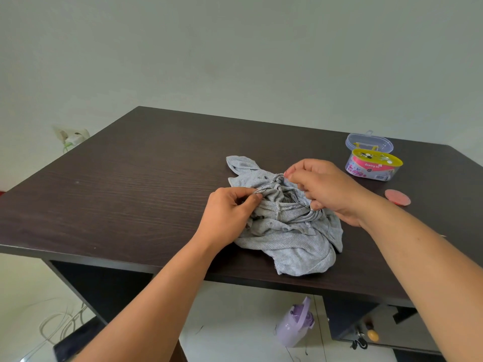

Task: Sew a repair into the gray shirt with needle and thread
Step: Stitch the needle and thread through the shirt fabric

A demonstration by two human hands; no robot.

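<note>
The gray shirt (pixel 285 226) lies bunched on the dark worktop (pixel 117 194), just right of the frame's centre and close to the near edge. My left hand (pixel 227 212) pinches a fold of it at the left side of the heap, thumb and forefinger closed on the cloth. My right hand (pixel 324 189) pinches another raised fold at the top of the heap, fingers curled; I cannot make out a needle or thread in either. In the upper right of the worktop stands the open sewing kit (pixel 372 163), and a pink round piece (pixel 397 197) lies below it.
</note>
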